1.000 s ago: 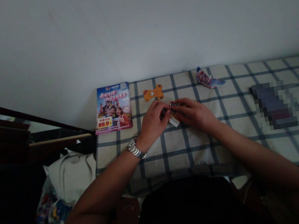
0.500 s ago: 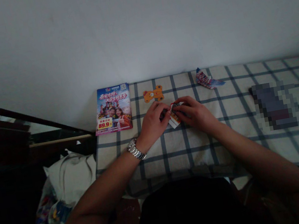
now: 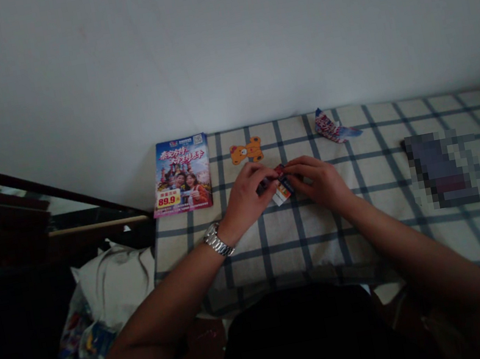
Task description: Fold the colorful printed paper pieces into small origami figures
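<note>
Between my two hands is a small folded piece of printed paper (image 3: 283, 190), with white, orange, red and dark blue showing. My left hand (image 3: 252, 193), with a metal watch (image 3: 218, 240) on its wrist, pinches the paper's left side between thumb and fingers. My right hand (image 3: 317, 181) grips the right side, fingertips nearly meeting those of the left. Parts of the paper are hidden behind the fingers. Just beyond the hands lies a flat orange bear cutout (image 3: 246, 151).
A stack of colourful flyers (image 3: 181, 174) lies at the cloth's left end. Farther right are a folded paper shape (image 3: 333, 127) and a blurred-out dark object (image 3: 443, 171). The checked cloth (image 3: 391, 196) meets a wall (image 3: 215, 41). Bags (image 3: 116, 282) stand at lower left.
The paper has been turned or folded between my fingers, so more dark blue and red shows. My right hand has shifted slightly, while the other things stay put.
</note>
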`<state>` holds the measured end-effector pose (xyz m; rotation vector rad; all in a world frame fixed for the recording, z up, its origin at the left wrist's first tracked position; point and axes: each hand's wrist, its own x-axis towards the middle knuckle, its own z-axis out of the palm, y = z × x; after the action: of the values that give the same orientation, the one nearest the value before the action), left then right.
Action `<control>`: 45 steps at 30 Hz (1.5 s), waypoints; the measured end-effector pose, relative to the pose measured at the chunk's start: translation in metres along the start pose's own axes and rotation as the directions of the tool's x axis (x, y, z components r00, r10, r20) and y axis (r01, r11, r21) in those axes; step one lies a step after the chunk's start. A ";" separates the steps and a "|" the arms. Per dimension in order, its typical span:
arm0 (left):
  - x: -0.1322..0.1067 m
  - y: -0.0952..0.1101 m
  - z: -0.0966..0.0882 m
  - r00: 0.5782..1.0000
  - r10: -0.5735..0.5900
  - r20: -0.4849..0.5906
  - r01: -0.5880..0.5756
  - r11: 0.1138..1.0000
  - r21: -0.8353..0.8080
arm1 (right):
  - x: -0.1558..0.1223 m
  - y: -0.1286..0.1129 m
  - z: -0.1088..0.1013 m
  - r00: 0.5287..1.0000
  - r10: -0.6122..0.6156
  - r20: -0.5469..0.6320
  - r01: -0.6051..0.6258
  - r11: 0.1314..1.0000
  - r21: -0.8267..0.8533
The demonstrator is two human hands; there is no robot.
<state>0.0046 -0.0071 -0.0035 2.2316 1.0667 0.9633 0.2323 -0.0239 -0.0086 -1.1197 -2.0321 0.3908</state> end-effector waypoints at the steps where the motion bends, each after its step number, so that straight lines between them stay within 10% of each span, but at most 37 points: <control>1: 0.000 0.000 0.000 1.000 0.005 0.002 -0.005 1.000 -0.004 | 0.000 0.000 0.000 1.000 0.009 -0.006 -0.009 1.000 0.011; 17: 0.001 -0.004 0.001 0.996 0.082 0.021 -0.082 0.996 -0.031 | -0.003 -0.002 0.000 0.941 0.338 0.012 -0.332 0.916 0.224; 45: 0.000 -0.010 -0.001 1.000 0.018 0.018 -0.016 0.994 -0.107 | -0.006 0.000 -0.003 0.962 0.245 0.124 -0.260 0.958 0.121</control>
<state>-0.0013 -0.0012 -0.0097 2.1622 0.9656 0.9808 0.2363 -0.0293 -0.0092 -1.3005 -1.9247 0.7231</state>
